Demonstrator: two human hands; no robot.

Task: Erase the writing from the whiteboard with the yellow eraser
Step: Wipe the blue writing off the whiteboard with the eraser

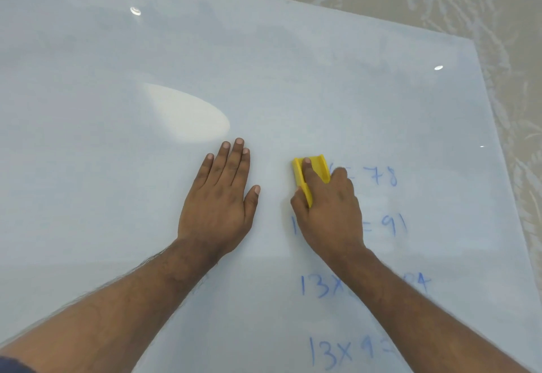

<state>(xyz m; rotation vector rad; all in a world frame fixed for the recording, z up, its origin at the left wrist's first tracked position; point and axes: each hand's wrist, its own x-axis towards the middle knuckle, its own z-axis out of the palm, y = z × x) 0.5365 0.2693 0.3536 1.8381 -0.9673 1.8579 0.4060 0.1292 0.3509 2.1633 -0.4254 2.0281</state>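
A large whiteboard (117, 79) lies flat and fills most of the view. My right hand (331, 211) grips the yellow eraser (318, 167) and presses it on the board, at the left end of a line of blue writing (384, 177) that reads "78". More blue sums run below it: "91", then "13x", then "13x9", partly hidden by my right forearm. My left hand (223, 196) rests flat on the board, fingers spread, a little left of the eraser. The board's left and upper areas carry no writing.
A beige patterned cloth (498, 20) shows beyond the board's far and right edges. Bright light reflections (187, 117) sit on the board above my left hand.
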